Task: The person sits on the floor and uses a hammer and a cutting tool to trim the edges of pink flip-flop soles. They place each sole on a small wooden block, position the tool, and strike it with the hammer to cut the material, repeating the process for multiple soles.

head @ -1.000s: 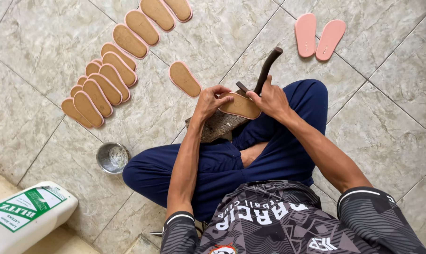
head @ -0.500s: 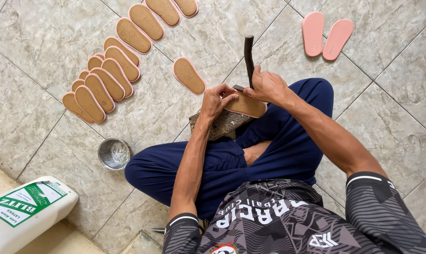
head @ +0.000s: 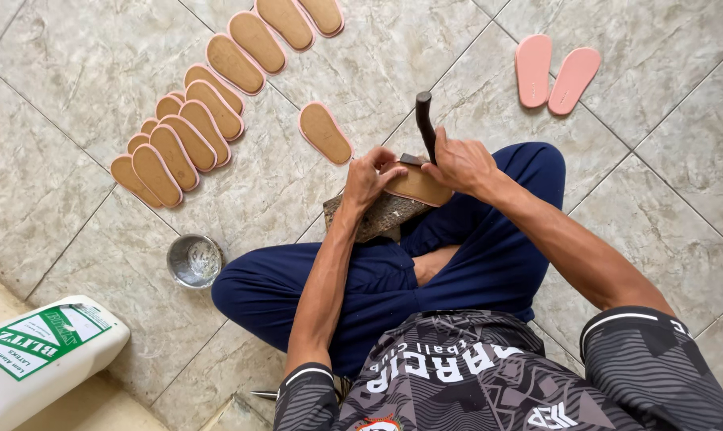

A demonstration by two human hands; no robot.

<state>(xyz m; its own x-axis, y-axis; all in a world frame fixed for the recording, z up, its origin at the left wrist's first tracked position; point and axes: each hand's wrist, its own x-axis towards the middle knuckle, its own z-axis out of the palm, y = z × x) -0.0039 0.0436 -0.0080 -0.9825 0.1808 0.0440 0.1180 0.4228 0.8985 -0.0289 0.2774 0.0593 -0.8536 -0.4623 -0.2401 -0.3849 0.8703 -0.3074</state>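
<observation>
I sit cross-legged on a tiled floor. My left hand point(head: 369, 177) presses a tan shoe sole point(head: 422, 185) down on a rough stone block point(head: 377, 215) that rests on my legs. My right hand point(head: 459, 162) grips a hammer with a dark handle point(head: 424, 120), its head down on the sole's edge beside my left fingers. One loose tan sole with a pink rim point(head: 324, 133) lies on the floor just beyond the block.
Several tan soles point(head: 190, 132) lie in overlapping rows at the upper left. Two pink soles point(head: 553, 73) lie at the upper right. A small metal can point(head: 194, 260) stands left of my knee, and a white jug with a green label point(head: 38, 351) lies at the lower left.
The hammer handle swung from leaning right to upright, then came down again so its head meets the sole. My left hand kept holding the sole on the block.
</observation>
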